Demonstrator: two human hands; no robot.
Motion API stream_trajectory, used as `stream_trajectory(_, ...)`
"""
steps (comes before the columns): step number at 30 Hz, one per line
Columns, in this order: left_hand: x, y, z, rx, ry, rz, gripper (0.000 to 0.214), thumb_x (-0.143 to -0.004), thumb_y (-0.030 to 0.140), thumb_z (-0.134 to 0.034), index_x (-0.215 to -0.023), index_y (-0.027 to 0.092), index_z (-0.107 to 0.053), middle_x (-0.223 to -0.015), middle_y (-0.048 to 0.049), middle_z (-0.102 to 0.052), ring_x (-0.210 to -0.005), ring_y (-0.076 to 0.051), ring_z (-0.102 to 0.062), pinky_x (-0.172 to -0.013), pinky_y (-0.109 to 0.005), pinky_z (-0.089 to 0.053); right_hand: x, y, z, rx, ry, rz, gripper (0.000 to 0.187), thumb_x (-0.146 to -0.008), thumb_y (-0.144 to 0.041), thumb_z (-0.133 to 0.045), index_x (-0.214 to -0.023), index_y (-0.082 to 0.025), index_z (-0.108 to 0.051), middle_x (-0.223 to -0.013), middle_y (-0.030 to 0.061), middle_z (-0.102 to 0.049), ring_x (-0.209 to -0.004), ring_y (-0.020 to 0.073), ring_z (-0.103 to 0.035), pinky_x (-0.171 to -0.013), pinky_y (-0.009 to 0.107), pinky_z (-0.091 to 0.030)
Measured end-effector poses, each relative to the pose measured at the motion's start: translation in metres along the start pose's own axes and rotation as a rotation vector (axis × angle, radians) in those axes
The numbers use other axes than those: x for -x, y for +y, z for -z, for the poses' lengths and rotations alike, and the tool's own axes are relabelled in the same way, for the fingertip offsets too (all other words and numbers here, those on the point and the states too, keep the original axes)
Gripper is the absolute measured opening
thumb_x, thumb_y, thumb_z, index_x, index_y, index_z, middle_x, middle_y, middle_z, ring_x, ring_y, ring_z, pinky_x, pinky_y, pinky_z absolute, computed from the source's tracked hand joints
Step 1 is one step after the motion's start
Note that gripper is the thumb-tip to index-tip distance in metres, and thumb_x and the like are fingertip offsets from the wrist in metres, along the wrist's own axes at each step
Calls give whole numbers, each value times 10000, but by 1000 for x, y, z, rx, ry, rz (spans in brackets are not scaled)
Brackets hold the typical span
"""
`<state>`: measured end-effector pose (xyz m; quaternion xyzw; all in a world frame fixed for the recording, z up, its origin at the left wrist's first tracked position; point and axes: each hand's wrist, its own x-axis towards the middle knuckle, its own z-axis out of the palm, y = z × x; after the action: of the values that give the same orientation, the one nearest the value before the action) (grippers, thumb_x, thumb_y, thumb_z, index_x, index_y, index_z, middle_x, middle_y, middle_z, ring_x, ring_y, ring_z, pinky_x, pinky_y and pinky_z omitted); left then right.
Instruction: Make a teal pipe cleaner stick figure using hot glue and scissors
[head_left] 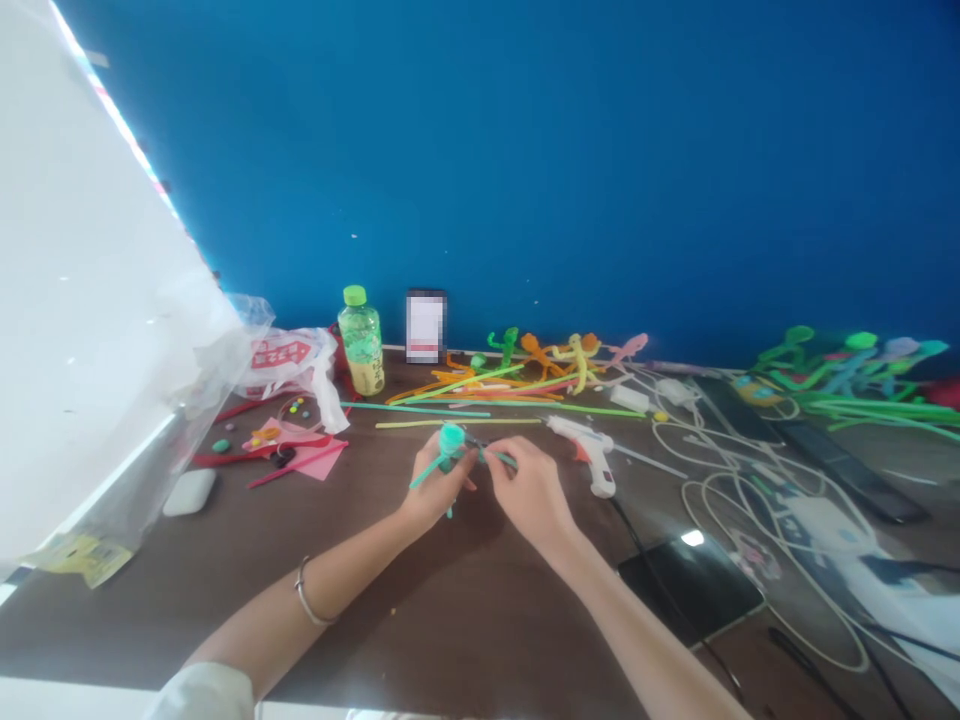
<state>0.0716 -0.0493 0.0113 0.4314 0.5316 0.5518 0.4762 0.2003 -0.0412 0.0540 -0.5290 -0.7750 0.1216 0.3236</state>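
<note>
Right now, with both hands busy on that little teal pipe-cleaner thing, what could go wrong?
1. The glue gun lies close beside the right hand; if it is hot, a careless move might brush its nozzle.
2. Its cord and the white cables loop near the dark phone; a snagged wrist could drag something.
3. The left hand and right hand pinch the teal pipe-cleaner figure; a thin stem end could poke skin.

Bare forearms, one bangle
A thin silver bangle (306, 595) circles the wrist behind the left hand (435, 490); a white sleeve (202, 692) ends near that elbow.
</note>
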Motion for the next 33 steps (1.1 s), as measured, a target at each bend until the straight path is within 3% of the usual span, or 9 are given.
stream_trajectory(7, 2, -3, -2, 206, 67, 133, 329, -636, 456, -658, -658, 147, -546, -525, 29, -516, -425, -83, -515, -452, -205, -414, 30, 2, -30, -133, 160, 176, 168, -844, -178, -429, -858, -186, -596, -792, 57, -637, -747, 156, -609, -688, 260, -476)
stream_trajectory(11, 1, -6, -3, 484, -21, 270, 387, -598, 420, -706, -513, 140, -453, -479, 60, -385, -417, -31, -395, -419, -163, -350, 34, 16, -36, -153, 138, 212, 184, -856, -173, -421, -879, -192, -603, -829, 63, -636, -794, 164, -602, -713, 273, -475)
stream_trajectory(14, 0, -6, -3, 613, -139, 361, 355, -576, 359, -740, -543, 130, -472, -498, 66, -358, -435, -17, -351, -387, -135, -297, 28, 28, -31, -227, 64, 178, 168, -854, -200, -445, -815, -200, -609, -794, 45, -626, -760, 158, -593, -695, 267, -469)
stream_trajectory(17, -1, -4, -1, 586, -218, 343, 317, -576, 328, -745, -574, 126, -502, -497, 62, -372, -446, -24, -367, -382, -134, -305, 15, 38, -18, -257, -53, 161, 158, -848, -221, -466, -791, -206, -613, -800, 35, -622, -767, 156, -589, -692, 263, -459)
stream_trajectory(20, -1, -4, 2, 424, -261, 250, 300, -593, 360, -727, -608, 126, -540, -492, 55, -415, -418, -39, -413, -404, -170, -375, -1, 41, 0, -151, -215, 165, 142, -831, -219, -489, -763, -215, -614, -805, 19, -619, -765, 152, -580, -693, 262, -437)
stream_trajectory(24, -2, -7, 3, 101, -201, 141, 323, -614, 417, -691, -729, 136, -582, -563, 29, -540, -378, -85, -518, -399, -212, -423, -17, 30, 15, 111, -317, 138, 123, -804, -208, -500, -727, -207, -596, -791, 18, -617, -738, 163, -569, -647, 267, -397)
stream_trajectory(28, -3, -10, 0, 21, -117, 63, 330, -647, 434, -654, -782, 146, -564, -609, 29, -566, -362, -95, -541, -362, -198, -415, -14, 13, 4, 108, -241, -22, 118, -787, -189, -472, -730, -192, -575, -788, 32, -634, -714, 165, -580, -628, 263, -397)
stream_trajectory(33, 0, -9, -1, 214, -96, 135, 334, -629, 413, -680, -758, 124, -575, -598, 5, -579, -454, -108, -571, -463, -228, -494, 2, 7, -18, -157, -24, -107, 135, -797, -241, -447, -739, -187, -557, -730, 35, -642, -682, 171, -606, -622, 268, -438)
